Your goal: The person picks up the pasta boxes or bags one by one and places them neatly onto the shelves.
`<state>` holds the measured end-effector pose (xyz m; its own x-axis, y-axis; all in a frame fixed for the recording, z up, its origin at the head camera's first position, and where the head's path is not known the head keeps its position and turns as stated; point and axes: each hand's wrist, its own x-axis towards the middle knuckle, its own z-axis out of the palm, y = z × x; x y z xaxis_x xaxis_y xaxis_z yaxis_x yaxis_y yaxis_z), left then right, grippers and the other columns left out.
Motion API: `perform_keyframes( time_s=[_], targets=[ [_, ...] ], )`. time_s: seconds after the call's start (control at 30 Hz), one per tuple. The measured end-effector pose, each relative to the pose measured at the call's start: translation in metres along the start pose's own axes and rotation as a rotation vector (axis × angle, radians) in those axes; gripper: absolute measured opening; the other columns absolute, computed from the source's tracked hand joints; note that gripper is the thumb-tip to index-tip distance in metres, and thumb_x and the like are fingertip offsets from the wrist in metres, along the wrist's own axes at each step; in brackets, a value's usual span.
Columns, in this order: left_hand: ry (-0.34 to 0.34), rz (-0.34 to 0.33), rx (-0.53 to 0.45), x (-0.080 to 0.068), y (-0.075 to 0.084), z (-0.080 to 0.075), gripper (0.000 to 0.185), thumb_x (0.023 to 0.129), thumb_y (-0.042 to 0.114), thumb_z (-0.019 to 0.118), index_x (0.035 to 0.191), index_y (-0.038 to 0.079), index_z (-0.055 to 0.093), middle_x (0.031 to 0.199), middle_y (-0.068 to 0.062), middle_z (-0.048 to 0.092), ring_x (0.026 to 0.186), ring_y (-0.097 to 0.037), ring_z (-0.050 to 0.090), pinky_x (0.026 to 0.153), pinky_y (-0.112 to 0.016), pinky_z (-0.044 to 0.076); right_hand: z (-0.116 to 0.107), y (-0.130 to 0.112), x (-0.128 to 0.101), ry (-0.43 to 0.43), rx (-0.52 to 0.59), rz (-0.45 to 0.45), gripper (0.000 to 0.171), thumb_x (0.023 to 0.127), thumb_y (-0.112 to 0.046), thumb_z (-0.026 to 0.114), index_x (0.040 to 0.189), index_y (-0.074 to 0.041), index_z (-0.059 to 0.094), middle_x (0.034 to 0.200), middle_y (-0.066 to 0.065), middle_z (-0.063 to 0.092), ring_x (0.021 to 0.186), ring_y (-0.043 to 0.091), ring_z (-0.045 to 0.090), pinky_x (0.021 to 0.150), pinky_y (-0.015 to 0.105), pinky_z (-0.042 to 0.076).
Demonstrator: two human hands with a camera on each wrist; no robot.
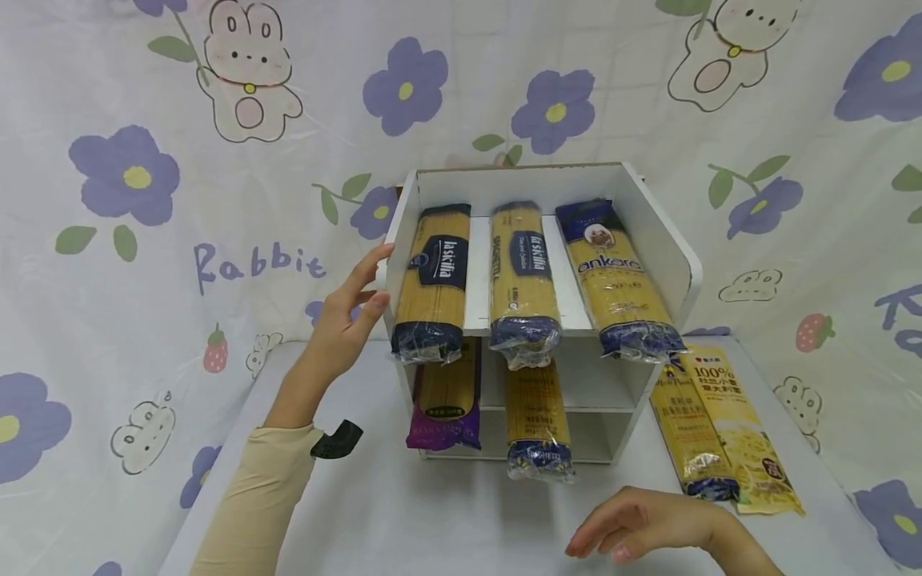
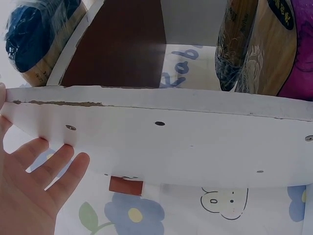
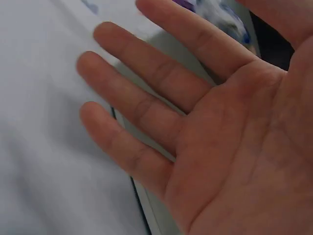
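A person's left hand [image 1: 337,332] rests against the left side wall of a white shelf unit [image 1: 666,232], its fingers spread and lightly bent. In the left wrist view, 3 fingertips meet the outer face of that wall. The right hand [image 1: 644,524] is empty and relaxed, its fingers loosely extended, hovering above the pale surface [image 1: 360,512] in front of the unit's right side, apart from every pack.

The unit stands between and beyond the hands. On its top tier lie 3 clear-wrapped packs of spaghetti, their near ends jutting over the front edge. The left la sicilia pack [image 1: 430,280] is nearest the left hand, just across the side wall from it; the middle la sicilia pack [image 1: 526,272] is farther right; the ankara pack [image 1: 615,272] leans slightly askew by the right wall.

Below the top tier, 2 more packs stick out: a purple-ended pack [image 1: 445,400] on the left and a blue-ended pack [image 1: 538,408] in the middle.

Right of the unit, beyond the right hand, a slim pasta pack [image 1: 695,432] and a wider yellow pack [image 1: 749,440] lie side by side. Flower-and-rabbit cloth [image 1: 475,48] hangs behind.
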<state>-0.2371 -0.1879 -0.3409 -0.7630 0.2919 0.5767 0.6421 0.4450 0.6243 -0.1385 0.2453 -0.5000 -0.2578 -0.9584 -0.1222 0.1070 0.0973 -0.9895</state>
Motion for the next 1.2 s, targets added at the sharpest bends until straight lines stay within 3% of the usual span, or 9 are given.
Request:
perform_keyframes(
  time_s=[0.1,0.2,0.37,0.43,0.53,0.67,0.9,1.1,1.2],
  targets=[
    [0.004,0.001,0.001,0.0,0.0,0.0,0.054,0.103,0.045,0.045,0.154,0.036,0.031,0.162,0.006,0.033,0.144,-0.037,0.041,0.108,-0.055,0.047,-0.011,0.001,-0.026,0.064,0.052,0.015,0.039,0.104,-0.008,0.041,0.139,0.009,0.049,0.139,0.028,0.055,0.129,0.027,0.06,0.107,0.034,0.05],
    [0.004,0.005,0.0,0.0,-0.001,0.001,0.054,0.103,0.043,0.045,0.154,0.036,0.031,0.162,0.006,0.033,0.144,-0.036,0.041,0.108,-0.054,0.047,-0.022,-0.006,-0.055,0.214,0.035,0.04,0.039,0.104,-0.002,0.036,0.139,0.007,0.05,0.136,0.023,0.06,0.124,0.025,0.063,0.102,0.03,0.052],
    [0.004,0.013,-0.007,0.001,-0.003,0.001,0.053,0.104,0.037,0.047,0.155,0.034,0.031,0.163,0.005,0.032,0.144,-0.036,0.04,0.108,-0.054,0.046,-0.037,-0.016,-0.093,0.726,-0.229,0.146,0.038,0.106,-0.015,0.042,0.138,0.002,0.053,0.123,-0.007,0.071,0.108,0.006,0.068,0.088,0.025,0.056],
    [0.005,0.015,-0.007,0.001,-0.004,0.001,0.053,0.104,0.037,0.047,0.155,0.033,0.031,0.162,0.005,0.033,0.144,-0.036,0.041,0.108,-0.054,0.047,-0.043,-0.013,-0.101,0.948,-0.401,0.24,0.043,0.105,-0.025,0.047,0.139,0.001,0.052,0.123,-0.006,0.07,0.101,0.0,0.066,0.082,0.026,0.056],
    [0.006,0.017,-0.007,0.001,-0.003,0.001,0.053,0.104,0.039,0.047,0.155,0.034,0.031,0.162,0.006,0.033,0.144,-0.035,0.041,0.108,-0.054,0.047,-0.053,0.0,-0.109,1.143,-0.582,0.41,0.056,0.103,-0.036,0.052,0.143,0.002,0.046,0.129,0.016,0.065,0.106,0.017,0.067,0.08,0.037,0.058],
    [0.004,0.014,-0.009,0.001,-0.003,0.001,0.054,0.103,0.042,0.046,0.155,0.035,0.031,0.162,0.006,0.033,0.144,-0.035,0.041,0.108,-0.054,0.047,-0.067,0.027,-0.115,1.153,-0.707,0.563,0.071,0.099,-0.038,0.059,0.147,0.009,0.034,0.131,0.04,0.049,0.113,0.053,0.057,0.079,0.052,0.056],
    [0.01,0.031,-0.027,0.002,-0.004,0.002,0.053,0.104,0.04,0.047,0.155,0.033,0.032,0.161,0.006,0.034,0.145,-0.034,0.04,0.108,-0.054,0.046,-0.077,0.061,-0.107,1.135,-0.923,0.634,0.089,0.086,-0.035,0.075,0.147,0.011,0.031,0.124,0.047,0.046,0.108,0.058,0.049,0.079,0.065,0.048],
    [0.014,0.028,-0.024,0.001,-0.004,0.001,0.054,0.103,0.043,0.046,0.154,0.032,0.032,0.162,0.006,0.034,0.144,-0.035,0.041,0.108,-0.055,0.046,-0.086,0.056,-0.099,1.076,-0.938,0.659,0.094,0.082,-0.043,0.077,0.148,0.004,0.03,0.116,0.04,0.059,0.095,0.043,0.058,0.071,0.053,0.05],
    [0.016,0.037,-0.024,0.001,-0.005,0.002,0.054,0.103,0.043,0.046,0.154,0.031,0.033,0.161,0.005,0.035,0.144,-0.035,0.041,0.108,-0.054,0.047,-0.086,0.055,-0.097,1.046,-0.925,0.66,0.096,0.082,-0.045,0.077,0.149,0.004,0.028,0.119,0.042,0.058,0.094,0.044,0.061,0.074,0.056,0.051]
  ],
)
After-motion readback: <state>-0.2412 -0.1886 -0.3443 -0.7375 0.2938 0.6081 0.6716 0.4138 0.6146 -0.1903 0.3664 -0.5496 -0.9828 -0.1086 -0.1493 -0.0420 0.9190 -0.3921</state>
